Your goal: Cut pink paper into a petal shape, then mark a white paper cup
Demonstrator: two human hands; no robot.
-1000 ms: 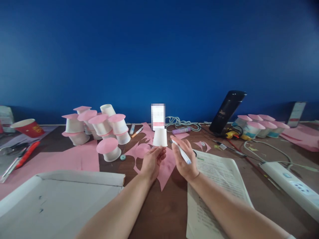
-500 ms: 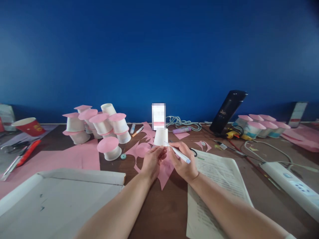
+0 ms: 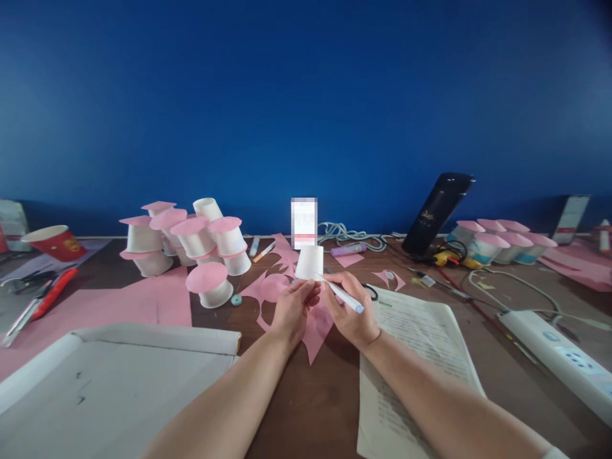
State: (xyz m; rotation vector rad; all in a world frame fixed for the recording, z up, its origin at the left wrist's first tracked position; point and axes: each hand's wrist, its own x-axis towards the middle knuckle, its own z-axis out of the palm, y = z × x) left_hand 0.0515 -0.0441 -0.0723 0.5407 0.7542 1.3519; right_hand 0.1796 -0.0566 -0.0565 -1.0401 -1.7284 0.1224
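A white paper cup (image 3: 310, 261) is upside down or tilted in front of me, its narrower end up. My left hand (image 3: 295, 309) pinches the cup's lower rim with thumb and fingers. In my right hand (image 3: 352, 312) is a white pen (image 3: 345, 296) with a pale blue end, its tip at the cup's lower right side. Pink paper scraps (image 3: 318, 328) lie beneath and around both hands. Several white cups with pink discs (image 3: 206, 277) stand stacked to the left.
An open white box (image 3: 143, 395) fills the near left. Printed sheets (image 3: 415, 319) lie under my right forearm. A power strip (image 3: 559, 350), a leaning black case (image 3: 437, 213) and more pink-topped cups (image 3: 488, 247) are right. A red cup (image 3: 55, 243) and red-handled cutter (image 3: 55, 293) are far left.
The cup has shifted very slightly to the right between my fingers. My hands and the pen have hardly moved.
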